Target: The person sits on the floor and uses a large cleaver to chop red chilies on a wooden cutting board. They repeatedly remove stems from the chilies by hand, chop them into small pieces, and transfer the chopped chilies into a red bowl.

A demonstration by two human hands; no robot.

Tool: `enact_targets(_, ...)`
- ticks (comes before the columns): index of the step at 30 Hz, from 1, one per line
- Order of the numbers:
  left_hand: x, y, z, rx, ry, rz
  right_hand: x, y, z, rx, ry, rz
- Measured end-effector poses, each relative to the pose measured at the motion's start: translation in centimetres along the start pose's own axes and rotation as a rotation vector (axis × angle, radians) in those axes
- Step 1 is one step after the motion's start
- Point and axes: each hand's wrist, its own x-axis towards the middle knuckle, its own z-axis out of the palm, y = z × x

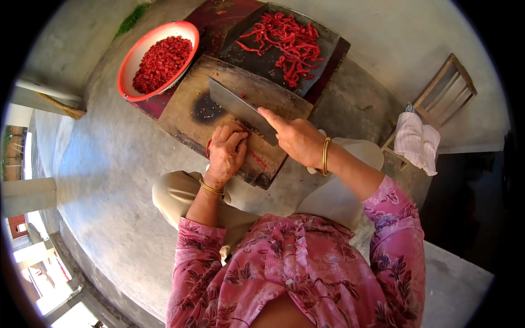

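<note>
My right hand (298,137) grips a broad steel cleaver (242,108), its index finger laid along the upper edge. The blade stands tilted over a worn wooden chopping board (184,98) with a dark charred patch. Close to the blade's near side, my left hand (227,149) presses a red chili pepper (208,148) to the board with bent fingers, which hide most of it. Another thin red chili (258,159) lies on the board right of that hand. Seeds and small red bits are scattered about.
Beyond the board, a dark metal tray (254,61) holds whole red chilies (293,45). At the left is a red-rimmed white basin (125,74) of chopped chilies (162,63). Both rest on a dark red table (211,18). A wooden chair (453,90) with a cloth (414,141) stands at the right.
</note>
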Motion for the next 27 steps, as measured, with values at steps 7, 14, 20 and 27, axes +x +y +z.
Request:
enact_targets(7,-0.2,-0.5,0.2,-0.100,0.060,-0.034,-3.0,-1.8,-1.9,-0.018,0.000,-0.080)
enact_targets(14,-0.2,-0.4,-0.1,-0.089,0.021,-0.047,-4.4,-2.8,-2.3,-0.012,-0.195,0.070)
enact_targets(20,-0.1,-0.2,-0.1,-0.022,0.012,-0.012,0.2,-5.1,-2.3,-0.168,-0.343,0.121)
enact_targets(27,0.0,1.0,-0.1,0.043,0.005,-0.021,0.5,-2.5,-0.1,-0.090,-0.167,0.055)
